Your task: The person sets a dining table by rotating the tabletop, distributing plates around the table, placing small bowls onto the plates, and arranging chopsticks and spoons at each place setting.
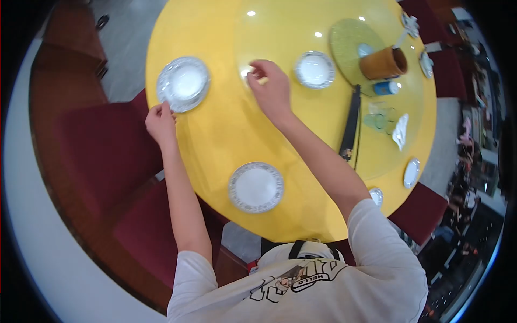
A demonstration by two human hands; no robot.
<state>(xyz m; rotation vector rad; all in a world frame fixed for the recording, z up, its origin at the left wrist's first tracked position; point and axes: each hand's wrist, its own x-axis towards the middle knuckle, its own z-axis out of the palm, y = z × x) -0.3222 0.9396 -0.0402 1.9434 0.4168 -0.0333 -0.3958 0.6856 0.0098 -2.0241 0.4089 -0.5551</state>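
My left hand [161, 124] is at the lower left rim of a patterned plate [171, 101], its fingers bent together on the edge. A smaller white dish [187, 82] lies on top of that plate. To the right, my right hand [270, 90] hangs over the yellow table [215, 134], with thumb and forefinger curved and a gap between them. Nothing shows in it. Another white plate with a patterned rim [256, 187] lies near the table's front edge. A small plate [314, 70] is just right of my right hand.
A glass turntable [344, 35] bears a brown container [377, 63] and a blue can [385, 88]. Near them are a long black object [351, 124], clear glasses [378, 119] and a white crumpled item [400, 132]. More plates [411, 173] line the right edge. Dark red chairs [102, 151] surround the table.
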